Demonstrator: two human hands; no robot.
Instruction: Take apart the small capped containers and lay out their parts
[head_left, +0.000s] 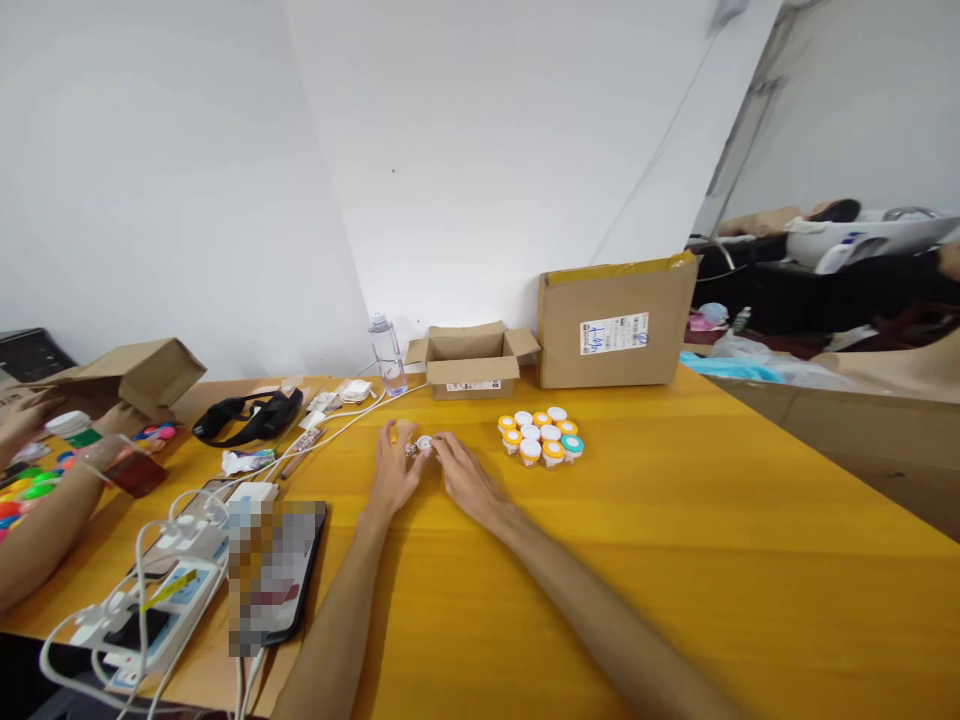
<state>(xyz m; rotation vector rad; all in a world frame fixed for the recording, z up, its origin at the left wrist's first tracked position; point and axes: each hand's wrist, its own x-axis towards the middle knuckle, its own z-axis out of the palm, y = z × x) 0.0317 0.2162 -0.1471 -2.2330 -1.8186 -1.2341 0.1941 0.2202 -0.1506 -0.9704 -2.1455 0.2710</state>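
Observation:
My left hand (395, 475) is over the wooden table (637, 560), its fingers and thumb curled around a small group of things. Among them is a small jar with a round white lid (424, 443); the rest is mostly hidden by the fingers. From the other side, my right hand (466, 480) reaches in with its fingers close together, fingertips at the same lid. To the right stands a tight cluster of small clear jars (531, 453) with white, orange and teal lids.
An open cardboard box (472, 375) and a larger closed carton (615, 330) stand by the wall, beside a water bottle (387, 355). At left are a black strap (247, 420), a power strip (172, 610), cables, a phone (289, 570) and another person's arm (60, 530) near colourful pieces.

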